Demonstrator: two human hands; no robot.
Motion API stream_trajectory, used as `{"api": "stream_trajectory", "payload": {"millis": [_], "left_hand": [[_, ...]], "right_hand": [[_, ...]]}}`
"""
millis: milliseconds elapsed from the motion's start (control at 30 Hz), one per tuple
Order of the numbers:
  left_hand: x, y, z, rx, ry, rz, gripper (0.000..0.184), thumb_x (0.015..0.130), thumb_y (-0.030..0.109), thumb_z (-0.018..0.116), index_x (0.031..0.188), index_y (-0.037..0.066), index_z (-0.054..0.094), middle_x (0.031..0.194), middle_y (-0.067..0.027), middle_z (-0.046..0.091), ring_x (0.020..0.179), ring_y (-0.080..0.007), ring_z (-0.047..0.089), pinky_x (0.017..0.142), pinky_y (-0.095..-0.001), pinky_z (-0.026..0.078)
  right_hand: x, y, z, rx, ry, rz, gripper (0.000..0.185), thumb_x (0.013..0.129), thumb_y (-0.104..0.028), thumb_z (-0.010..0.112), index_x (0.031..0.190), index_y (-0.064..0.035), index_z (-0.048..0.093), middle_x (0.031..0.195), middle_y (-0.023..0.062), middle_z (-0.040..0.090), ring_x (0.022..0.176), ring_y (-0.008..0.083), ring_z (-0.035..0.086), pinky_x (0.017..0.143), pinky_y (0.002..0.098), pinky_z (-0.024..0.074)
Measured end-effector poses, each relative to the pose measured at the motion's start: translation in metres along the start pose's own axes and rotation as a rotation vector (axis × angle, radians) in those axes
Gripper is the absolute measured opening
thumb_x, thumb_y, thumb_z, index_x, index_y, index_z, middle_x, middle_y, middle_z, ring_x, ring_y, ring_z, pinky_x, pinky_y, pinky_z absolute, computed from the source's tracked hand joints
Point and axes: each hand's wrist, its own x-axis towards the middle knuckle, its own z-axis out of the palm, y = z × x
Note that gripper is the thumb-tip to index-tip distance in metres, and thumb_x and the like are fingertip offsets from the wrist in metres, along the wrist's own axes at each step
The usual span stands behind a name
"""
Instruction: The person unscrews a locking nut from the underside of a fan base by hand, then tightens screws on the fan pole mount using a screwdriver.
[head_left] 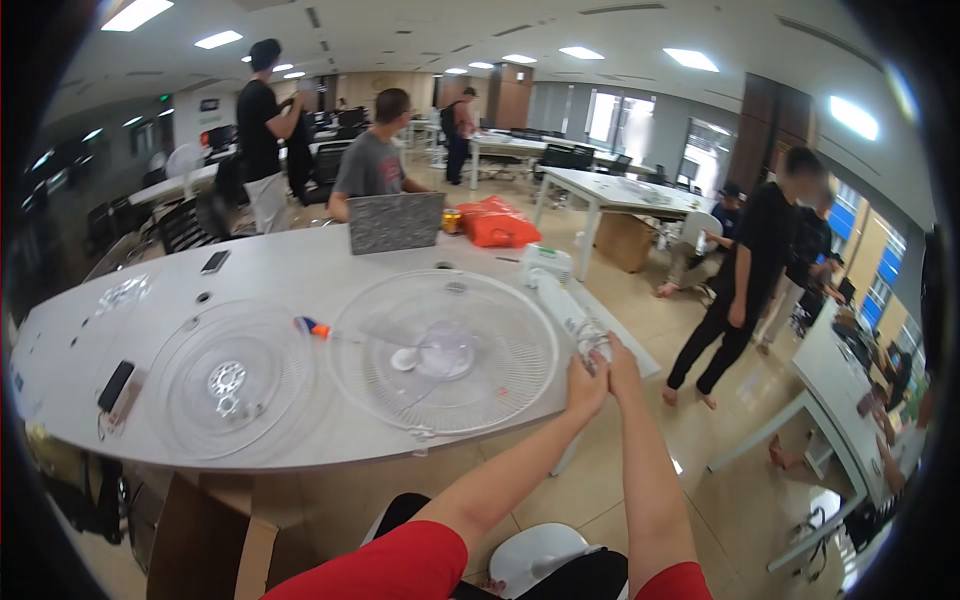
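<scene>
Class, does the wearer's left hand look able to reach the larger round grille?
Probably yes: nothing visible separates the left hand from the nearby grille, though that hand is on the long white part.

The white body [563, 308] in the person's fingers [592, 364] is looking like smooth plastic with a soft sheen. The larger ribbed fan guard [495, 385] is showing translucent plastic, and the smaller round cover [265, 370] is gleaming like clear plastic. The desk [300, 258] is presenting a smooth, pale, fairly matt top. The orange bag [497, 222] is appearing as thin, crinkled plastic; the open box [200, 530] is showing matt brown cardboard. Red sleeves [390, 565] are looking like matt cloth, while glossy floor tiles [640, 475] are reflecting light.
</scene>
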Motion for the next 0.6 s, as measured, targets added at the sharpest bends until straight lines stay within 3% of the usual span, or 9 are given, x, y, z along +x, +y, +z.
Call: {"api": "stream_trajectory", "payload": {"millis": [100, 167, 233, 300, 333, 400, 500, 567, 600], "left_hand": [[-0.027, -0.004, -0.012, 0.269, -0.132, 0.053, 0.069, 0.097, 0.041, 0.057, 0.138, -0.013, 0.043, 0.129, -0.0368, 0.057, 0.126, -0.0472, 0.054, 0.109, -0.0438, 0.04], [-0.058, 0.044, -0.068, 0.199, -0.513, 0.206, 0.071, 0.095, 0.037, 0.063, 0.142, -0.011, 0.04, 0.137, -0.0334, 0.054, 0.133, -0.0441, 0.05, 0.112, -0.0429, 0.038], [-0.078, 0.096, -0.139, 0.119, -0.653, 0.302, 0.065, 0.092, 0.028, 0.068, 0.143, -0.005, 0.043, 0.131, -0.0263, 0.062, 0.127, -0.0371, 0.058, 0.11, -0.0418, 0.042], [-0.081, 0.157, -0.227, 0.169, -0.727, 0.213, 0.053, 0.09, 0.021, 0.07, 0.137, 0.002, 0.054, 0.12, -0.0178, 0.07, 0.115, -0.0307, 0.067, 0.102, -0.0416, 0.048], [-0.077, 0.157, -0.268, 0.293, -0.563, 0.412, 0.041, 0.088, 0.016, 0.071, 0.127, 0.004, 0.063, 0.108, -0.0122, 0.074, 0.102, -0.0277, 0.071, 0.095, -0.04, 0.052], [-0.07, 0.166, -0.348, 0.529, -0.248, 0.543, 0.032, 0.082, 0.007, 0.071, 0.114, 0.006, 0.068, 0.102, -0.01, 0.073, 0.098, -0.0293, 0.069, 0.09, -0.04, 0.052], [-0.065, 0.169, -0.448, 1.04, 0.056, 0.468, 0.034, 0.082, 0.005, 0.068, 0.116, 0.005, 0.066, 0.113, -0.0147, 0.068, 0.106, -0.0347, 0.063, 0.097, -0.0456, 0.049], [-0.079, 0.162, -0.486, 1.229, 0.072, 0.38, 0.039, 0.084, 0.013, 0.069, 0.122, 0.004, 0.064, 0.115, -0.0171, 0.067, 0.109, -0.0364, 0.062, 0.096, -0.0473, 0.049], [-0.087, 0.155, -0.498, 1.373, 0.007, 0.2, 0.039, 0.085, 0.015, 0.069, 0.121, 0.003, 0.063, 0.114, -0.018, 0.068, 0.108, -0.0375, 0.063, 0.094, -0.048, 0.05]], "right_hand": [[0.0, 0.01, 0.01, 0.005, 0.074, -0.072, 0.075, 0.085, -0.04, 0.075, 0.146, -0.0024, 0.05, 0.12, 0.0341, 0.063, 0.115, 0.049, 0.06, 0.1, 0.0514, 0.0468], [-0.003, -0.005, 0.005, -0.008, 0.089, -0.106, 0.074, 0.085, -0.038, 0.075, 0.145, -0.0022, 0.05, 0.122, 0.0335, 0.062, 0.117, 0.0484, 0.058, 0.101, 0.052, 0.0455], [-0.015, -0.029, -0.015, -0.292, 0.065, 0.034, 0.07, 0.084, -0.031, 0.075, 0.144, -0.0018, 0.052, 0.13, 0.0287, 0.06, 0.124, 0.0455, 0.054, 0.106, 0.0513, 0.0414], [-0.026, -0.075, -0.024, -0.23, 0.147, 0.006, 0.061, 0.083, -0.021, 0.074, 0.138, -0.0017, 0.056, 0.133, 0.0229, 0.06, 0.126, 0.0428, 0.051, 0.11, 0.0491, 0.038], [-0.033, -0.103, -0.026, -0.102, 0.197, -0.137, 0.057, 0.081, -0.018, 0.074, 0.134, -0.0019, 0.059, 0.13, 0.0213, 0.061, 0.123, 0.0413, 0.053, 0.11, 0.0478, 0.0388], [-0.064, -0.165, -0.022, 0.096, 0.167, -0.397, 0.051, 0.082, -0.017, 0.075, 0.128, -0.0019, 0.062, 0.125, 0.0195, 0.062, 0.12, 0.0381, 0.055, 0.108, 0.0452, 0.0401], [-0.13, -0.258, 0.001, 0.219, -0.16, -0.646, 0.046, 0.084, -0.028, 0.077, 0.122, -0.0042, 0.066, 0.12, 0.0175, 0.065, 0.116, 0.0356, 0.058, 0.103, 0.0449, 0.0447], [-0.159, -0.288, 0.026, 0.199, -0.244, -0.729, 0.046, 0.085, -0.031, 0.076, 0.122, -0.0047, 0.067, 0.119, 0.0166, 0.066, 0.114, 0.0353, 0.059, 0.101, 0.0449, 0.0461], [-0.17, -0.295, 0.042, 0.132, -0.24, -0.731, 0.045, 0.086, -0.036, 0.074, 0.118, -0.006, 0.069, 0.114, 0.0146, 0.068, 0.111, 0.0332, 0.061, 0.097, 0.0447, 0.0472]]}}
